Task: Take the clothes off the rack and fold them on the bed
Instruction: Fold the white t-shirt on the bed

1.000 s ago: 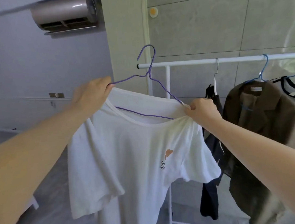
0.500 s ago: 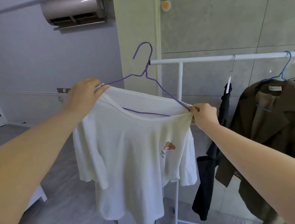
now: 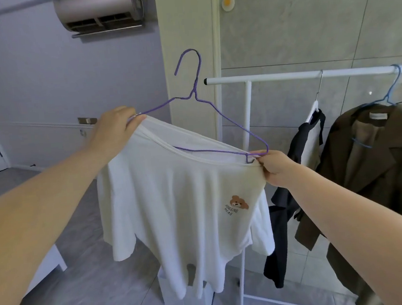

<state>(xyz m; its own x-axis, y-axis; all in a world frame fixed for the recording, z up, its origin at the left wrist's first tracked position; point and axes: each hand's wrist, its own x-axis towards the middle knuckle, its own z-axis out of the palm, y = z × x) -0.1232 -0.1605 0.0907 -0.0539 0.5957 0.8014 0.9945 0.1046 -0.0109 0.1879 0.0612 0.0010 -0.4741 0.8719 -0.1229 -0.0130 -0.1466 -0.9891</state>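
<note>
The left hand [image 3: 112, 132] grips the left shoulder of a white T-shirt [image 3: 180, 210] together with the end of its purple wire hanger [image 3: 195, 89], held in the air clear of the white rack [image 3: 310, 74]. The right hand [image 3: 275, 167] pinches the shirt's other shoulder and the hanger's right corner. Farther right, a black garment [image 3: 285, 205] and a brown jacket [image 3: 378, 161] hang on the rack.

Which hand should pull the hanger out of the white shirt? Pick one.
Right, probably. The right hand pinches the shirt where the hanger end already pokes out; the left hand holds the other shoulder.
</note>
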